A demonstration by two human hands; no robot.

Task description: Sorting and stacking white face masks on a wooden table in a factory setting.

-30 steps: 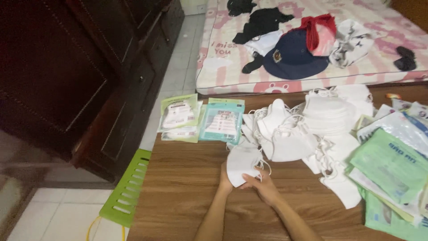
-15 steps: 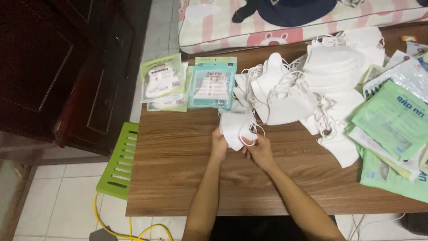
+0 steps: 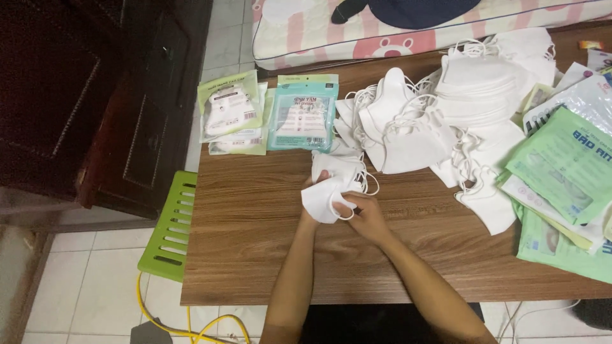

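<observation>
Mask (image 3: 324, 197), white and folded, pinched between left hand (image 3: 311, 202) and right hand (image 3: 364, 215), both closed on it, near the desk's (image 3: 255, 255) middle, long axis pointing toward the far edge.

Messy desk, stuff lying everywhere

A brown wood-grain table (image 3: 255, 255) is carrying a loose heap of white fabric masks (image 3: 446, 114), two pale green sealed packets (image 3: 231, 114) sitting just beside a teal sealed packet (image 3: 302, 114), and green printed bags (image 3: 564, 165) piling up on the far side. A lime-green slatted plastic stool (image 3: 171, 226) is standing by the table's edge, near a dark wooden cabinet (image 3: 95, 95).
</observation>
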